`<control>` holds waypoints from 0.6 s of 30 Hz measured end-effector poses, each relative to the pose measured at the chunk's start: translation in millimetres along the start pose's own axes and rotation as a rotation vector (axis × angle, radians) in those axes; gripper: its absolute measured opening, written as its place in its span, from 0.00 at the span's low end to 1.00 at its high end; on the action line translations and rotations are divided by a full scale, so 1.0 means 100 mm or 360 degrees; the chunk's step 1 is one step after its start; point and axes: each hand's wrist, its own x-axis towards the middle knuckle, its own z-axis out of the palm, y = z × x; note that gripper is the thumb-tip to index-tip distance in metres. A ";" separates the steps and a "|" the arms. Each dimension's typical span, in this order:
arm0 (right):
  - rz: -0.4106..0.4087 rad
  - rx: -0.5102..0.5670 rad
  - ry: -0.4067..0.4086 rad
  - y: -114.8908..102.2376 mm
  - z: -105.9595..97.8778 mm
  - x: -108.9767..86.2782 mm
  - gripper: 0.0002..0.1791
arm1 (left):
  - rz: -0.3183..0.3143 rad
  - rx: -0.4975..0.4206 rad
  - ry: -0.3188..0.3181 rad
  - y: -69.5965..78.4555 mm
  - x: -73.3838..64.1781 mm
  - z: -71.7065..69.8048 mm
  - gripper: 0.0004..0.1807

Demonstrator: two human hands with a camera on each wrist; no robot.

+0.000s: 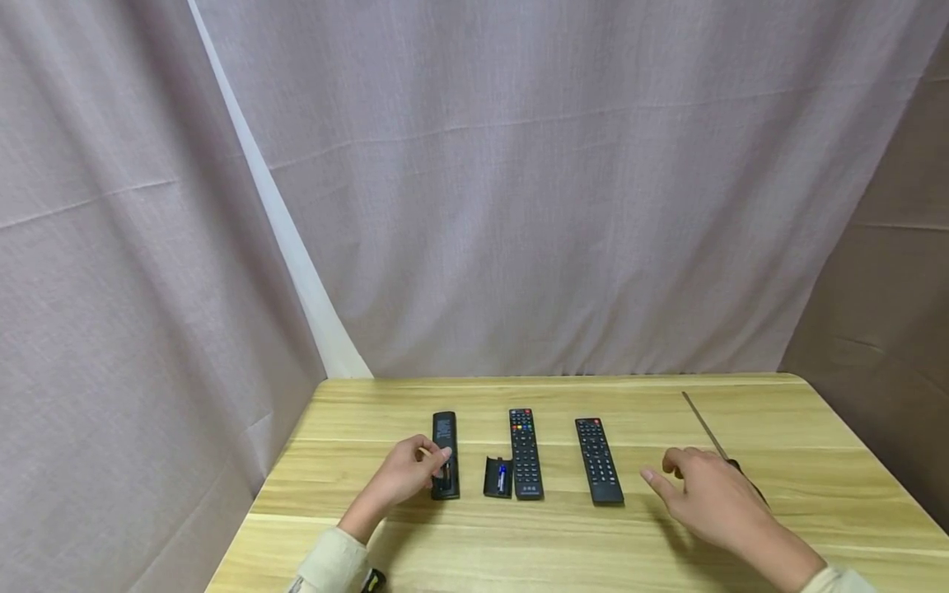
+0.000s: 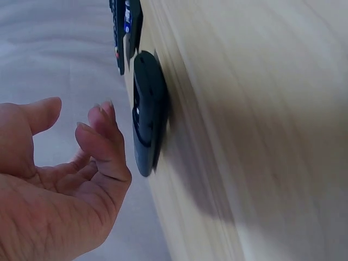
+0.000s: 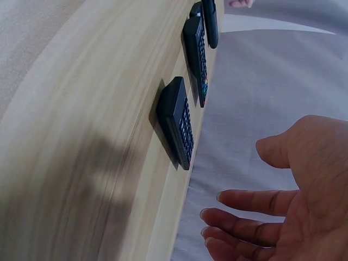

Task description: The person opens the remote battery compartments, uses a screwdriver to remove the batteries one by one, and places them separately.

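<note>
A black remote control lies back up on the left of the table, its battery bay uncovered. My left hand hovers beside its lower half; in the left wrist view the thumb and bent fingers stand apart with nothing between them, and the remote is clear of them. My right hand is over the right side of the table, loosely bent and empty, near a long thin rod with a dark handle that it partly covers. To its left lies another remote, buttons up.
A third remote lies buttons up in the middle. Against its left side is a small black cover with a blue battery in it. A black and yellow object shows beside the left sleeve. Grey curtains hang behind the table.
</note>
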 end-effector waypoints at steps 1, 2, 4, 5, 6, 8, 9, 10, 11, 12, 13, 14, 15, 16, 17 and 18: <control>0.0002 0.0000 -0.0002 0.00 0.01 0.00 0.19 | 0.0009 0.0004 -0.0011 0.01 0.01 0.02 0.20; 0.0003 -0.0001 -0.0005 0.01 0.01 0.00 0.18 | 0.0014 0.0003 -0.0027 0.03 0.02 0.04 0.20; 0.0007 0.0000 -0.0012 0.01 0.02 -0.01 0.18 | 0.0027 0.0007 -0.0057 0.07 0.05 0.09 0.19; 0.0007 0.0001 -0.0017 0.00 0.02 0.00 0.17 | 0.0035 0.0020 -0.0069 0.09 0.08 0.12 0.18; 0.0009 -0.0001 -0.0022 0.00 0.02 -0.01 0.17 | 0.0038 0.0037 -0.0073 0.12 0.10 0.16 0.18; 0.0010 0.0000 -0.0031 0.00 0.02 -0.01 0.17 | 0.0039 0.0092 -0.0069 0.18 0.16 0.23 0.17; 0.0010 0.0002 -0.0033 -0.01 0.02 -0.02 0.17 | 0.0042 0.0126 -0.0062 0.21 0.19 0.27 0.17; 0.0008 0.0004 -0.0037 -0.02 0.02 -0.02 0.17 | 0.0045 0.0162 -0.0049 0.25 0.22 0.31 0.18; 0.0007 0.0004 -0.0036 -0.02 0.02 -0.02 0.17 | 0.0044 0.0194 -0.0034 0.28 0.26 0.35 0.19; 0.0007 0.0004 -0.0036 -0.03 0.03 -0.02 0.17 | 0.0038 0.0215 -0.0025 0.33 0.30 0.40 0.19; 0.0004 0.0007 -0.0037 -0.03 0.03 -0.02 0.17 | 0.0039 0.0244 -0.0016 0.36 0.34 0.43 0.20; 0.0001 0.0010 -0.0036 -0.03 0.02 -0.02 0.17 | 0.0037 0.0253 -0.0015 0.40 0.38 0.47 0.21; 0.0000 0.0010 -0.0033 -0.03 0.03 -0.02 0.17 | 0.0040 0.0257 -0.0018 0.44 0.43 0.51 0.21; -0.0001 0.0009 -0.0030 -0.03 0.03 -0.02 0.17 | 0.0043 0.0262 -0.0020 0.47 0.47 0.55 0.22; -0.0002 0.0009 -0.0028 -0.03 0.03 -0.02 0.16 | 0.0040 0.0263 -0.0027 0.50 0.52 0.60 0.22; -0.0003 0.0009 -0.0027 -0.03 0.03 -0.02 0.16 | 0.0039 0.0273 -0.0031 0.52 0.57 0.64 0.22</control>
